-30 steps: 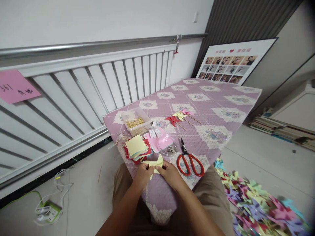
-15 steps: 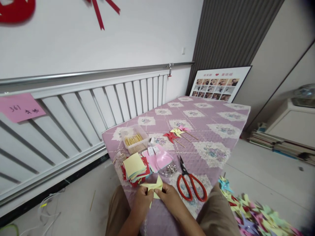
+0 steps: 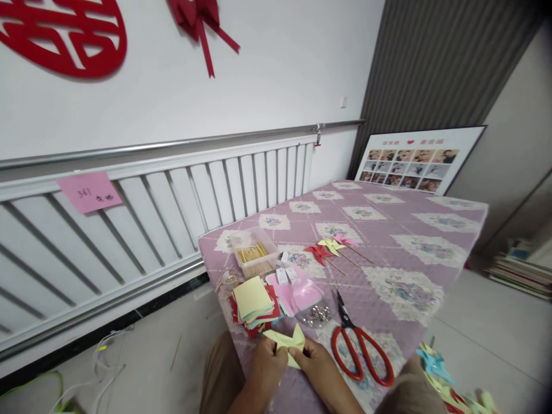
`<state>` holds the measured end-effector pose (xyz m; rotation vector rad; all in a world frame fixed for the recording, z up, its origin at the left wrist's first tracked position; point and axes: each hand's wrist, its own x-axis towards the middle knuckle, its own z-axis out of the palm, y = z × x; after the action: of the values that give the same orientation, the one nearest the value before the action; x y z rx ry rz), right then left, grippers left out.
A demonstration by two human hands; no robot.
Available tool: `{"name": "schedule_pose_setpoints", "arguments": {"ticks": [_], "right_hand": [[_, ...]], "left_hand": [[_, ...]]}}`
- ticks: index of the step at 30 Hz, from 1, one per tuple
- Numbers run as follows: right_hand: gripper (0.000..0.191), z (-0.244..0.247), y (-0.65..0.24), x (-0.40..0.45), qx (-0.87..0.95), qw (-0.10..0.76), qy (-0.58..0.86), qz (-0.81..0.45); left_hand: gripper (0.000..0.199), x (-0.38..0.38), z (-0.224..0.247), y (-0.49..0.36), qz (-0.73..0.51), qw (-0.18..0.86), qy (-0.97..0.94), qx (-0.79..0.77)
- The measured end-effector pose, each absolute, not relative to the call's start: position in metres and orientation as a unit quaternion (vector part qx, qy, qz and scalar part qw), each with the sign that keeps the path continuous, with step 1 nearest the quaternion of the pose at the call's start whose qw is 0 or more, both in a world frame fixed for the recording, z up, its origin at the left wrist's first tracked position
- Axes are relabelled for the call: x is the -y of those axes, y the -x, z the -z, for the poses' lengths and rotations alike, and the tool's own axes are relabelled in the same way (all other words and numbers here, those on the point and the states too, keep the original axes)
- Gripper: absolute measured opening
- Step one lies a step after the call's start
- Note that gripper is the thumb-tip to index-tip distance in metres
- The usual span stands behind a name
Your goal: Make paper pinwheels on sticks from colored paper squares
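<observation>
Pinched between both my hands is a pale yellow paper pinwheel (image 3: 288,342), its folded blades sticking up and out to the left. My left hand (image 3: 268,363) grips its left side, and my right hand (image 3: 318,362) its right side, with the thumbs close together at the middle. Just beyond my left hand lies a stack of coloured paper squares (image 3: 253,299), yellow on top. A clear dish of small metal pieces (image 3: 319,314) stands beyond my right hand. Scissors with red handles (image 3: 357,352) lie to the right, blades pointing away.
A clear plastic box (image 3: 255,248) of thin sticks stands behind the stack, beside pink sheets (image 3: 297,290). Three finished pinwheels on sticks (image 3: 331,247) lie mid-table. More pinwheels (image 3: 448,374) are heaped on the floor at right. A white radiator (image 3: 241,184) lines the wall.
The view has swung left and up, so things appear shifted to the right and lower. My hands keep hold of the yellow pinwheel, thumbs still at its middle.
</observation>
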<state>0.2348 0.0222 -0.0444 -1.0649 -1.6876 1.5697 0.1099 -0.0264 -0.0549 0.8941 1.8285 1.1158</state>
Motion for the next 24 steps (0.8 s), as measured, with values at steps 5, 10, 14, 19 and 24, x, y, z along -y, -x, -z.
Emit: {"name": "schedule_pose_setpoints", "arguments": {"ticks": [5, 10, 14, 19, 24], "right_hand": [[0.025, 0.048, -0.233, -0.025, 0.641, 0.29, 0.419, -0.574], [0.029, 0.056, -0.234, -0.027, 0.644, 0.283, 0.413, -0.578], [0.032, 0.055, -0.234, -0.027, 0.644, 0.278, 0.421, -0.575], [0.033, 0.041, -0.234, -0.025, 0.652, 0.262, 0.424, -0.571], [0.032, 0.035, -0.233, -0.025, 0.66, 0.258, 0.422, -0.566]], "left_hand": [[0.019, 0.025, 0.058, -0.11, -0.455, 0.408, -0.363, -0.703], [0.017, 0.024, 0.066, -0.106, -0.449, 0.419, -0.356, -0.704], [0.019, 0.025, 0.066, -0.103, -0.43, 0.439, -0.343, -0.71], [0.017, 0.024, 0.062, -0.103, -0.413, 0.437, -0.341, -0.722], [0.015, 0.023, 0.062, -0.102, -0.405, 0.441, -0.347, -0.722]]}}
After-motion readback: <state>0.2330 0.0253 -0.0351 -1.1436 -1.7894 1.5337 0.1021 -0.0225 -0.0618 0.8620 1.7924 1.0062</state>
